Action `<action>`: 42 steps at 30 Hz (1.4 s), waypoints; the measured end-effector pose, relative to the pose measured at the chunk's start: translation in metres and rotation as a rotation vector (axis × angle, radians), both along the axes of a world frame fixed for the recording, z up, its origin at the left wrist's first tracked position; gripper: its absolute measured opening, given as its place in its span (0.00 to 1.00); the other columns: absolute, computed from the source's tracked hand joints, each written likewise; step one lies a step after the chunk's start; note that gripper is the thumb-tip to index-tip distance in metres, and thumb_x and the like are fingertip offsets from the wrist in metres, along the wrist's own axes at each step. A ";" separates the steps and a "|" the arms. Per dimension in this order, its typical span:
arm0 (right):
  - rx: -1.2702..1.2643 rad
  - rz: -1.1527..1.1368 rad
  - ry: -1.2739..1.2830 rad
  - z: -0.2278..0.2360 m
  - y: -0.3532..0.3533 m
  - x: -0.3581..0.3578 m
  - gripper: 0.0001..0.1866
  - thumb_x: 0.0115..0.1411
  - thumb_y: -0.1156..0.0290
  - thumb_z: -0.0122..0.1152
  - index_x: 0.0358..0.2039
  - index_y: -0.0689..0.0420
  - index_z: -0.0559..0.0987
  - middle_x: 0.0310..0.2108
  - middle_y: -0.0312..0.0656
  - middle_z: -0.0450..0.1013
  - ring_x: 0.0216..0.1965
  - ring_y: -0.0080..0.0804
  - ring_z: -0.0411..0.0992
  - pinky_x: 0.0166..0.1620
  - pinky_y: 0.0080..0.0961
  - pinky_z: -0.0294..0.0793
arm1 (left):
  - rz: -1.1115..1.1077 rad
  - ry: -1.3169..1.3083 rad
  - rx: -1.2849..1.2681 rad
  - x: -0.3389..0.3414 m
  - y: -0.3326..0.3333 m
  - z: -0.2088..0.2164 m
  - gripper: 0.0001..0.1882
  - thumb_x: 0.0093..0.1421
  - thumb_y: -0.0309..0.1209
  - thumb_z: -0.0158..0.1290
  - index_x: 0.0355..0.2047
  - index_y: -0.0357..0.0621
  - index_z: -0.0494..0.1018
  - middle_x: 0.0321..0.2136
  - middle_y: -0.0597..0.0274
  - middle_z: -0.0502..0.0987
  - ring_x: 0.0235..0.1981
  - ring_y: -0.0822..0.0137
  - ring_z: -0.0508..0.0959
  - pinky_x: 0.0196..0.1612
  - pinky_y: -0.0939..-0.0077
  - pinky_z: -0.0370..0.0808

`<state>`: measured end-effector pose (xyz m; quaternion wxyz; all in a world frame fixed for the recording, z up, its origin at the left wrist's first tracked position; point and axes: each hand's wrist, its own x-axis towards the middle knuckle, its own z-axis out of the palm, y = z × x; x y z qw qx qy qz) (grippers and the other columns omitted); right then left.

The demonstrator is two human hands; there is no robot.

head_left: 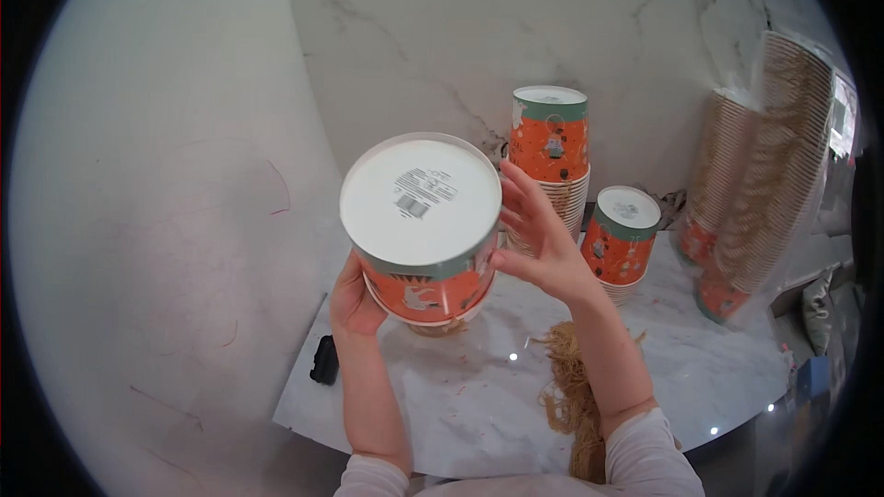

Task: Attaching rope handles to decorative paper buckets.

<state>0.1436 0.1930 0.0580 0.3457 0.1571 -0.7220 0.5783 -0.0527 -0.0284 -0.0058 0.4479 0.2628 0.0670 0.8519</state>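
An upside-down paper tub (419, 299), orange with a green band and a white printed base, is raised in front of me above the marble-patterned table (497, 405). Its left side rests in my left hand (357, 299), whose fingers partly disappear behind it. My right hand (543, 239) is at its right side with fingers spread; the thumb tip meets or nearly meets the wall. Below the tub's lower rim a bit of tan material shows, mostly hidden. Under my right forearm lies a heap of tan strings (573, 377).
Behind my right hand rises a tall stack of matching upturned tubs (552, 138), with a shorter stack (619, 239) beside it. Long plastic-wrapped stacks (764, 166) lean at the right. A small black object (324, 361) lies near the left table edge. A marble-patterned wall (414, 37) closes the back.
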 end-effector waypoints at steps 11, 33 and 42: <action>-0.058 -0.003 0.086 0.011 -0.036 -0.031 0.62 0.50 0.61 0.81 0.75 0.61 0.46 0.72 0.53 0.55 0.73 0.43 0.54 0.73 0.42 0.52 | 0.026 -0.131 0.030 -0.003 0.005 0.007 0.22 0.76 0.41 0.43 0.63 0.43 0.68 0.64 0.58 0.71 0.63 0.60 0.72 0.68 0.56 0.68; 0.035 -0.034 0.151 -0.003 -0.014 -0.110 0.59 0.48 0.63 0.82 0.73 0.59 0.53 0.69 0.51 0.58 0.71 0.43 0.58 0.71 0.39 0.59 | 0.908 0.593 -1.048 -0.017 -0.005 0.005 0.20 0.68 0.46 0.57 0.50 0.44 0.77 0.28 0.73 0.77 0.24 0.83 0.65 0.27 0.86 0.59; 0.085 -0.201 0.062 -0.019 0.006 -0.134 0.58 0.47 0.60 0.82 0.72 0.60 0.55 0.67 0.53 0.61 0.68 0.44 0.61 0.69 0.40 0.63 | 0.979 0.439 -0.857 -0.032 0.011 -0.023 0.23 0.65 0.35 0.60 0.59 0.41 0.72 0.33 0.74 0.77 0.31 0.83 0.67 0.33 0.86 0.61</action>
